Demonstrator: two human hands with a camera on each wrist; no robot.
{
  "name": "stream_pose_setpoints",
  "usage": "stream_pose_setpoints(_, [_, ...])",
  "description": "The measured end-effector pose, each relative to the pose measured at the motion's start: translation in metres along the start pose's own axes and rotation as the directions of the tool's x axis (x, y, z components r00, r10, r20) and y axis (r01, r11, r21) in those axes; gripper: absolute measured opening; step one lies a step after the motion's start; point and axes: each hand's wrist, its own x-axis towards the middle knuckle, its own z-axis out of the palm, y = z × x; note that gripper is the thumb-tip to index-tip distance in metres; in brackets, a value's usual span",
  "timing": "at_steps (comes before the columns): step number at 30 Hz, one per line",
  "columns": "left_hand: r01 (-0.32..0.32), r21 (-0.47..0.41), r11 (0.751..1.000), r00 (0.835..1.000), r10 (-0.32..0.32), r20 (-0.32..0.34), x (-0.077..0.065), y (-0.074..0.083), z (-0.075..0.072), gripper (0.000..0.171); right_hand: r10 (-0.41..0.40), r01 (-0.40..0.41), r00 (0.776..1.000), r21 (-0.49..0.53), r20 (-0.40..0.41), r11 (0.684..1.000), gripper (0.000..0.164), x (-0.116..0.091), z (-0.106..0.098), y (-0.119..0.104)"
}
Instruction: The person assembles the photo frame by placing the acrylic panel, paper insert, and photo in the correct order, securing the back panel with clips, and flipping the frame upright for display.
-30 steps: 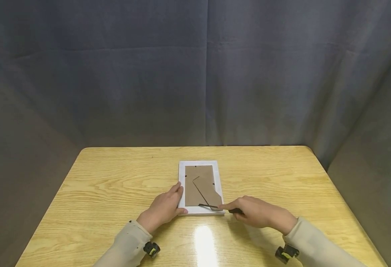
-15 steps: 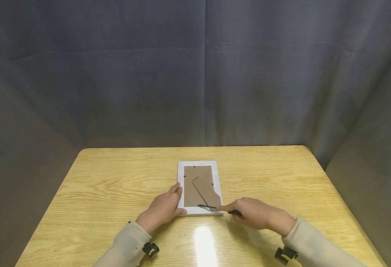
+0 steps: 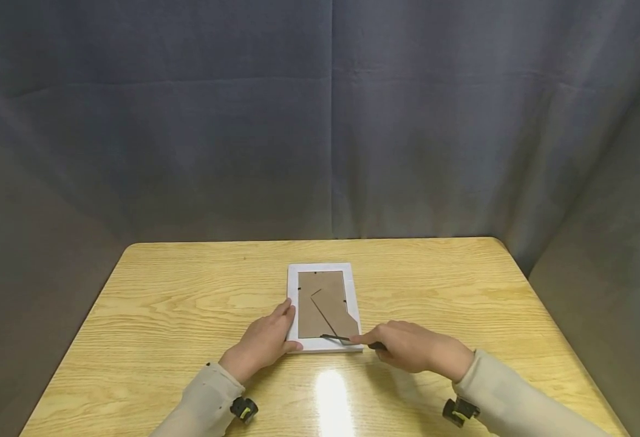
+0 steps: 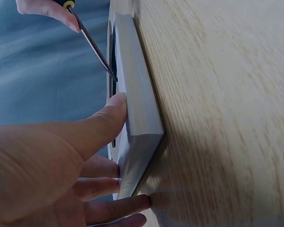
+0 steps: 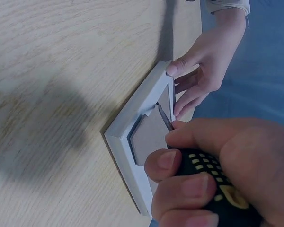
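Observation:
A white picture frame [image 3: 294, 312] lies face down on the table, its brown backing board [image 3: 320, 309] upward. Small dark tabs stick out along the board's edges. My left hand [image 3: 262, 340] holds the frame's near left corner, with the thumb on the near edge and the fingers along the left side. In my right hand [image 3: 415, 347] is a screwdriver [image 5: 208, 175] with a black and yellow handle, its index finger stretched along the shaft. The screwdriver's tip meets a dark tab at the board's near edge, as the left wrist view shows. The board's near right corner stands slightly raised.
The wooden table [image 3: 189, 291] extends around the frame, with a bright reflection in front. Grey curtains [image 3: 232, 152] hang behind and on both sides. A small black camera [image 3: 245, 409] is strapped to the left wrist, and another camera [image 3: 460, 411] to the right.
Everything has shifted slightly left in the head view, hands and table together. The grip of both hands and the screwdriver tip's place on the frame look the same.

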Motion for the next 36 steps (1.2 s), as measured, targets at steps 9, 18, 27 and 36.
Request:
stream_pose_setpoints(9, [-0.004,0.003,1.000,1.000,0.004,-0.001,-0.001,0.000,-0.002,0.080,0.010,-0.011,1.000,0.021,0.006,1.000,0.051,0.002,0.002,0.000])
stream_pose_setpoints(18, [-0.006,0.000,1.000,1.000,0.006,-0.008,-0.001,0.001,-0.002,0.079,0.006,-0.007,0.999,-0.022,-0.047,1.000,0.053,-0.001,0.009,0.004])
stream_pose_setpoints(27, [-0.009,0.004,1.000,1.000,0.009,-0.010,-0.001,0.001,-0.001,0.080,0.018,-0.022,0.996,-0.038,-0.090,0.999,0.053,-0.004,0.011,0.006])
stream_pose_setpoints(36, [0.002,0.000,1.000,1.000,-0.002,-0.001,-0.001,0.001,-0.001,0.081,0.047,-0.049,0.974,-0.004,-0.223,0.999,0.051,-0.009,0.012,0.020])
